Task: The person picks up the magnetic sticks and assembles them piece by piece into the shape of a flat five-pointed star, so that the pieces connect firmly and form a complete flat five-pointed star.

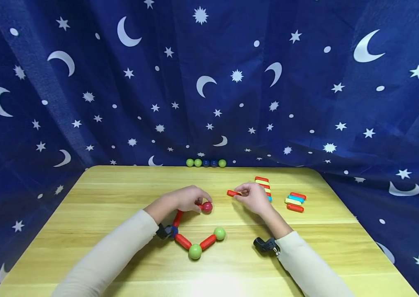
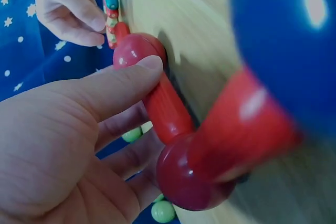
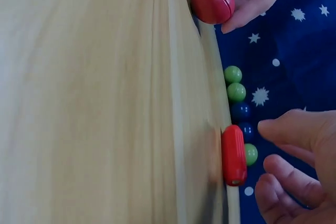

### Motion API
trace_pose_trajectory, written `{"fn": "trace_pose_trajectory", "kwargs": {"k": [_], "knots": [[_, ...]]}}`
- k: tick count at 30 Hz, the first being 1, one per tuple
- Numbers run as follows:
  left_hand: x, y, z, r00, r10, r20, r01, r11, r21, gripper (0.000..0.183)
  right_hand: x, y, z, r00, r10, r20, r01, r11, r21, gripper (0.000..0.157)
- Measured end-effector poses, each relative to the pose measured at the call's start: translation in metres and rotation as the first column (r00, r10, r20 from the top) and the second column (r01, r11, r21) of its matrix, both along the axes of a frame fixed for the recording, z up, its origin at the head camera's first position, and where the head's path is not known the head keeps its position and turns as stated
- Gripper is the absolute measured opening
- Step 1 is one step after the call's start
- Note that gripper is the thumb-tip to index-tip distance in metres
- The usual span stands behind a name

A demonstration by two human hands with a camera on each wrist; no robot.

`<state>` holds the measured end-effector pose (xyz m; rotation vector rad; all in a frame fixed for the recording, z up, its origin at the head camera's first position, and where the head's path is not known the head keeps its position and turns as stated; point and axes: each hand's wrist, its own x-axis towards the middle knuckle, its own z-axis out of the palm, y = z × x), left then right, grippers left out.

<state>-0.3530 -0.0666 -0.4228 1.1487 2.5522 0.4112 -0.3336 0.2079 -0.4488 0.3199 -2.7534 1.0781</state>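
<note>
Loose red rod [image 1: 233,193]: on table [image 1: 120,185], betw. L hand [image 1: 187,198] & R hand [image 1: 253,198], close by the latter. R hand: thumb & fingers parted, no grip; a lopsided pinch could roll or skid the rod. Red end ball [image 1: 207,207], L of rod & apart: tip of chain [image 1: 183,241], pinched by L hand, thumb nr ball–rod joint. If joints are magnetic (likely), a tug/twist there could pop one or swing the chain's bends. Spare rods [image 1: 262,182], nr R hand: a knuckle knock could scatter them. Loose balls [image 1: 206,163], far edge: a table bump might roll them off.
</note>
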Motion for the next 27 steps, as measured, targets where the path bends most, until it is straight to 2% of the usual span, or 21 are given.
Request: {"fn": "trace_pose_trajectory", "kwargs": {"k": [6, 11, 17, 24, 27], "knots": [[0.006, -0.009, 0.006, 0.997, 0.083, 0.006, -0.082, 0.995, -0.049, 0.046, -0.002, -0.01, 0.003, 1.0, 0.011, 0.025, -0.014, 0.995, 0.097, 0.023], [0.013, -0.013, 0.005, 0.99, 0.133, 0.043, -0.132, 0.99, -0.043, 0.047, -0.002, -0.012, 0.003, 0.998, 0.01, 0.065, -0.018, 0.991, 0.132, 0.024], [0.015, -0.011, 0.0, 0.985, 0.144, 0.097, -0.15, 0.986, 0.069, 0.041, -0.005, -0.011, 0.0, 0.996, -0.016, 0.092, 0.006, 0.994, 0.113, 0.014], [0.011, -0.01, -0.012, 0.979, 0.135, 0.153, -0.165, 0.965, 0.204, 0.031, -0.011, -0.014, -0.005, 0.988, -0.111, 0.109, 0.103, 0.992, 0.073, 0.03], [0.01, -0.011, -0.015, 0.975, 0.131, 0.177, -0.173, 0.953, 0.248, 0.027, -0.013, -0.016, -0.005, 0.984, -0.13, 0.121, 0.121, 0.989, 0.08, 0.036]]}}
